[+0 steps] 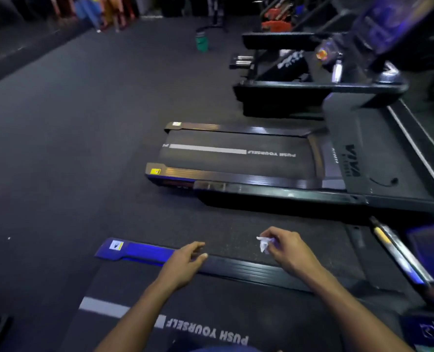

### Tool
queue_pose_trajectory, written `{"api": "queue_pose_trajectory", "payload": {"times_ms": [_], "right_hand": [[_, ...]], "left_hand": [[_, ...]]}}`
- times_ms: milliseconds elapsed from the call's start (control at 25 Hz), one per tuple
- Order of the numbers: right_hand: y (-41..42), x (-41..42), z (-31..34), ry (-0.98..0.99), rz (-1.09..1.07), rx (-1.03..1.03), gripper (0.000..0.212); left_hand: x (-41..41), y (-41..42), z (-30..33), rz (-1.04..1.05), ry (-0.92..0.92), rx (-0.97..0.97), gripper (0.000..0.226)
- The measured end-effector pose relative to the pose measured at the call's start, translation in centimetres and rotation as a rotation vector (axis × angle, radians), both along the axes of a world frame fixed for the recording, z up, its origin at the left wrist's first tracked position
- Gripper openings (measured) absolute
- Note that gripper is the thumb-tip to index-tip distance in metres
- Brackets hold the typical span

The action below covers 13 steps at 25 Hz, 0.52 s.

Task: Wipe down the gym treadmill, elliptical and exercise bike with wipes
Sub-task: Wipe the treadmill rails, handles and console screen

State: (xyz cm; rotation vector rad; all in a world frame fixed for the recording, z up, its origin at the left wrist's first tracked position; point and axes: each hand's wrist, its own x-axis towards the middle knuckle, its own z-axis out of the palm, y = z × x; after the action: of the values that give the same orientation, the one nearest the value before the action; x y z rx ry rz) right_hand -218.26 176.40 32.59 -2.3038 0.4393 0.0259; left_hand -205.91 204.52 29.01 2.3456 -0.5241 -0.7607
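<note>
I stand over the near treadmill, whose black belt reads "PUSH YOURSELF" and whose side rail glows blue at its end. My right hand pinches a small crumpled white wipe above the floor strip between two treadmills. My left hand hovers over the near treadmill's side rail with relaxed fingers and holds nothing. A second treadmill of the same kind lies ahead, its deck and grey motor cover in full view.
A third machine stands beyond the second treadmill. A green bottle sits on the dark rubber floor at the back. Dumbbell handles lie near it. Open floor stretches to the left. A console edge shows at the right.
</note>
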Motion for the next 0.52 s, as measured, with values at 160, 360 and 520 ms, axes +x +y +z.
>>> {"api": "queue_pose_trajectory", "payload": {"times_ms": [160,360,520], "right_hand": [[10.1,7.7,-0.9,0.028,0.199,-0.045,0.024],[23.2,16.4,-0.3,0.011,0.476,-0.023,0.022],[27.6,21.2,-1.3,0.043,0.539,-0.018,0.018]], "left_hand": [[3.4,10.6,-1.1,0.172,0.069,-0.031,0.067],[7.2,22.5,-2.0,0.411,0.141,-0.050,0.042],[10.4,28.1,-2.6,0.487,0.120,-0.055,0.038]]}}
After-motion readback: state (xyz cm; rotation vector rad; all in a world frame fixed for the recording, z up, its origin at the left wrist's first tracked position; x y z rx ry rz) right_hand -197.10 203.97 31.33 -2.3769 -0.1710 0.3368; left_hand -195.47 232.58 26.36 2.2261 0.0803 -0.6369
